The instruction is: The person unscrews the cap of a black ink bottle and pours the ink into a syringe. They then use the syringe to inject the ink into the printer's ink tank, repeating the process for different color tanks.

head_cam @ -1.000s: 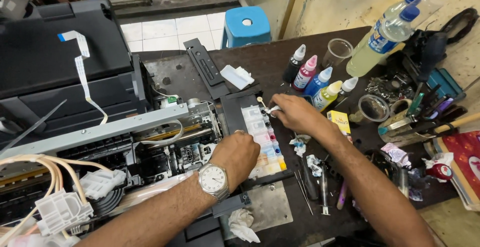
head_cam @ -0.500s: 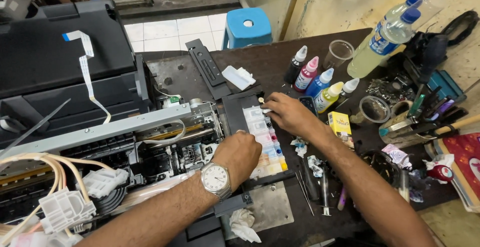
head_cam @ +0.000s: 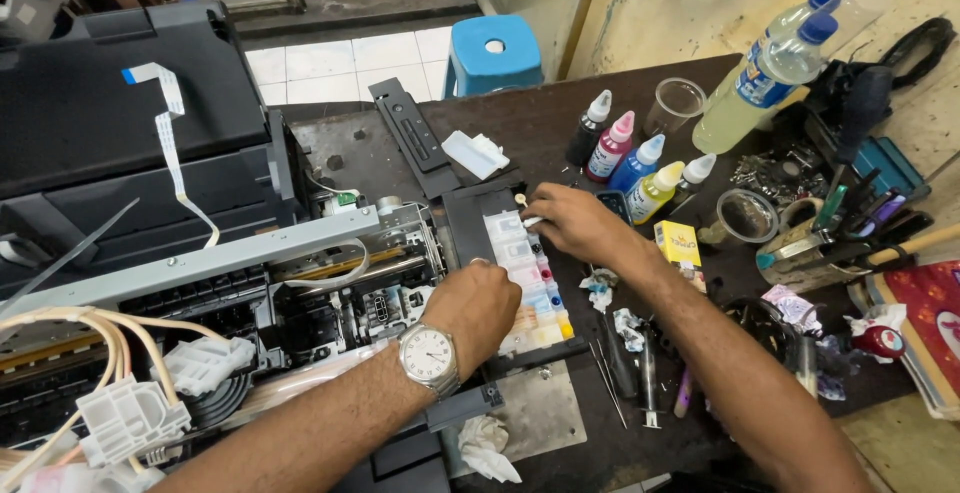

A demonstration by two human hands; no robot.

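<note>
Your left hand (head_cam: 480,303) rests on the near part of the ink tank block (head_cam: 527,275), with the fingers curled over its left edge and pressing it down; a wristwatch (head_cam: 430,356) sits on that wrist. Your right hand (head_cam: 570,223) is at the far end of the same block, and its fingertips pinch a small white cap (head_cam: 531,221) just above the first chamber. So both hands are closed: the left one on the block, the right one on the little cap.

The ink tank block is a clear, long piece with several chambers in a row, and you can see magenta, blue and yellow ink at the right side of it. It lies on the dark worktop (head_cam: 520,133), touching the right side of the opened printer (head_cam: 250,283), between your two hands.

Behind your right hand stand four ink bottles (head_cam: 625,158) close together, with black, pink, blue and yellow ink. A clear plastic cup (head_cam: 677,103) is just beside them, and two big bottles with blue caps (head_cam: 765,63) lean further right. A small yellow box (head_cam: 678,245) lies near your right forearm. A syringe (head_cam: 648,378) and crumpled tissues (head_cam: 600,288) lie on the worktop under that forearm. A blue stool (head_cam: 493,53) stands on the floor beyond the worktop.
</note>
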